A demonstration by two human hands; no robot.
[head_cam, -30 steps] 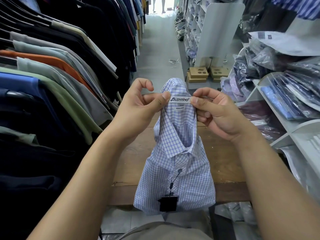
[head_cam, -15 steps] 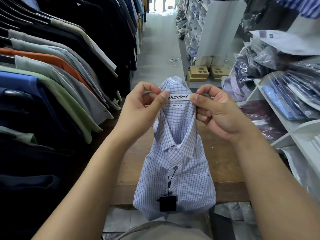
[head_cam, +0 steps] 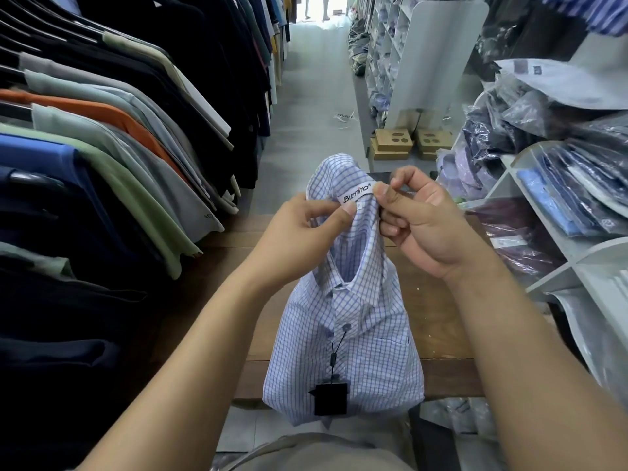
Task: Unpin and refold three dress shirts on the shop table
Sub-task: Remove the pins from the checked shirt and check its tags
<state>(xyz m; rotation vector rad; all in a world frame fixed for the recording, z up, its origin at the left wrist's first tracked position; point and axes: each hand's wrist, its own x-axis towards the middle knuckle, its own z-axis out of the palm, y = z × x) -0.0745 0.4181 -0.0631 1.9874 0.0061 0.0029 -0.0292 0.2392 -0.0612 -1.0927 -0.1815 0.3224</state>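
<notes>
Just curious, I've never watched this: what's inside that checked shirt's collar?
A white brand label sits inside the collar. The left hand and right hand pinch the cloth at its ends. No pin shows; hands and folds may hide one.

Both hands point(head_cam: 299, 239) point(head_cam: 428, 226) pinching shirt point(head_cam: 346, 334) collar (label showing)

Bare counter point(head_cam: 438, 311) shows either side of the shirt point(head_cam: 360, 355), wider on the right. Hanging clothes point(head_cam: 112, 154) crowd the left edge and overhang its far corner. Shelves point(head_cam: 560, 266) stuffed with bagged shirts point(head_cam: 584, 188) hem the right. Beyond, the aisle floor point(head_cam: 316, 90) lies open past cardboard boxes point(head_cam: 394, 144).
</notes>
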